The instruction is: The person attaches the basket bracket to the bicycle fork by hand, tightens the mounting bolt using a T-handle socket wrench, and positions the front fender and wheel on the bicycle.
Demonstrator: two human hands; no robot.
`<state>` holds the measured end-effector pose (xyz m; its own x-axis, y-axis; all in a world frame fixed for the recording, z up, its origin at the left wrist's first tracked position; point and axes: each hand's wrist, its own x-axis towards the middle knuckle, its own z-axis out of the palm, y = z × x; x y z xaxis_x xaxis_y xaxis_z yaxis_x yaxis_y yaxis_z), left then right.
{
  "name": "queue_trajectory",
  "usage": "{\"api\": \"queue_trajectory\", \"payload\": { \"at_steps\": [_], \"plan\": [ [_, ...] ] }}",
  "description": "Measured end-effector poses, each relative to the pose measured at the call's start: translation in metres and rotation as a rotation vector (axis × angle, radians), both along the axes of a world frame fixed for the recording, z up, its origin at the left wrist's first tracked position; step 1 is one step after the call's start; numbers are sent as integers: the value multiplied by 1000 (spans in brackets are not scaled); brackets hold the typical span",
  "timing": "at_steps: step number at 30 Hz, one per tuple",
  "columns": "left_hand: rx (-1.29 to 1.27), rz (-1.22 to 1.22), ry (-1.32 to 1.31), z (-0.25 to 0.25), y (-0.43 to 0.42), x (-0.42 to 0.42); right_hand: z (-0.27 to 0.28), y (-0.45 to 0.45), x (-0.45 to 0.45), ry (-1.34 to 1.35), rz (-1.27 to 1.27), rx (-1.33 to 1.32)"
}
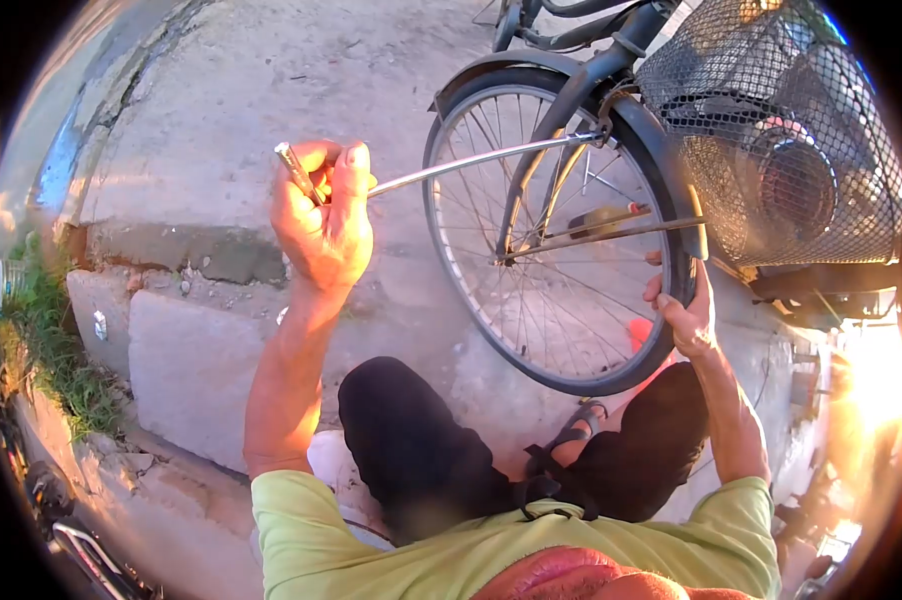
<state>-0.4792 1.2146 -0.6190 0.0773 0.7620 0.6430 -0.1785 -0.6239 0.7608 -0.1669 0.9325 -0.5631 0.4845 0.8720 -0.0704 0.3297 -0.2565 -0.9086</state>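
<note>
My left hand (321, 215) is raised at the left, its fingers closed around the knurled cross handle of a long T-handle wrench (471, 163). The silver shaft runs right, and its far end meets the top of the front fork (561, 110), by the brake. Lower right, my right hand (686, 315) grips the tire of the bicycle's front wheel (581, 385), its thumb on the near side and some fingers partly hidden behind the rim. A grey mudguard (661, 150) covers the top of the wheel, and a stay (611, 232) crosses the spokes.
A black mesh basket (791, 150) with things inside hangs at the upper right. Concrete slabs (191, 370) and grass (66, 350) lie to the left. My knees (411, 440) and a sandalled foot (576, 435) are close below the wheel. Low sun glares at the right.
</note>
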Motion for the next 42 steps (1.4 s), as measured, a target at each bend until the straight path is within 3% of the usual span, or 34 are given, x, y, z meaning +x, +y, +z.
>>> {"api": "queue_trajectory", "payload": {
  "at_steps": [9,12,13,14,16,17,18,20,21,23,31,34,42],
  "plan": [
    [-114,-201,-75,15,2,-3,-9,-3,5,-18,-1,34],
    [-183,-220,53,40,-10,-12,1,-9,-7,-196,-106,-76],
    [-199,-244,93,47,-11,-17,0,-8,-12,-572,-107,76],
    [-190,-229,139,52,-12,-19,8,-11,-23,-718,-134,211],
    [-145,-163,238,62,-13,-20,13,-21,-55,-753,-224,482],
    [-114,-115,291,64,-16,-18,5,-19,-72,-572,-188,706],
    [-119,-101,300,63,-17,-16,11,-16,-86,-515,21,694],
    [-128,-75,318,61,-20,-11,10,10,-108,-354,143,456],
    [-133,-138,342,62,-16,-19,4,35,-118,-58,61,442],
    [-142,-226,380,69,-11,-27,-13,89,-116,828,-149,450],
    [-197,-289,438,83,-5,-29,-40,198,-78,1074,-515,639],
    [-173,-281,458,83,0,-28,-41,206,-66,1027,-513,567],
    [-160,-337,480,82,5,-35,-64,219,-56,937,-391,778]
  ]
}}
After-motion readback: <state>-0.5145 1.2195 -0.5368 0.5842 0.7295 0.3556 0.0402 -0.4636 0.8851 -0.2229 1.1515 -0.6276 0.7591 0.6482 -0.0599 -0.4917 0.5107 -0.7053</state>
